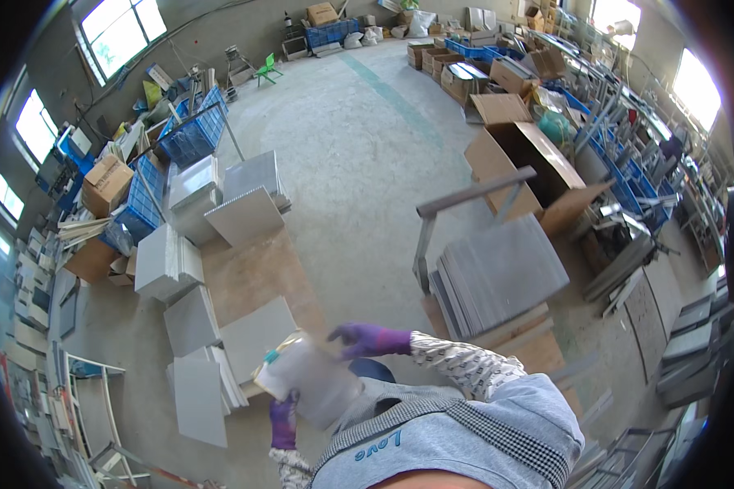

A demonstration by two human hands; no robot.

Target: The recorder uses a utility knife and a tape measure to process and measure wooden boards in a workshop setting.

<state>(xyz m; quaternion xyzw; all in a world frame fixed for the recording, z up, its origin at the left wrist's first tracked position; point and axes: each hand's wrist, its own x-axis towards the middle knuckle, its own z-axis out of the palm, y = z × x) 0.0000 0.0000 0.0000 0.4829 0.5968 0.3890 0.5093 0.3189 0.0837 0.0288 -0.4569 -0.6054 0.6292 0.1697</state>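
Blurred pale sheet (pixel 314 381) before the body
Left hand (pixel 283 414) grasps its near edge; right hand (pixel 360 339) is just beside it, grip unclear. Steadying opposite edges should keep it from tipping.

We were in a workshop: beyond the big open cardboard box (pixel 488 160) we saw smaller cartons (pixel 512 76), to its right blue crates (pixel 621 183) among metal parts, and left of it, across the concrete floor (pixel 355 220), stacked grey panels (pixel 251 174).
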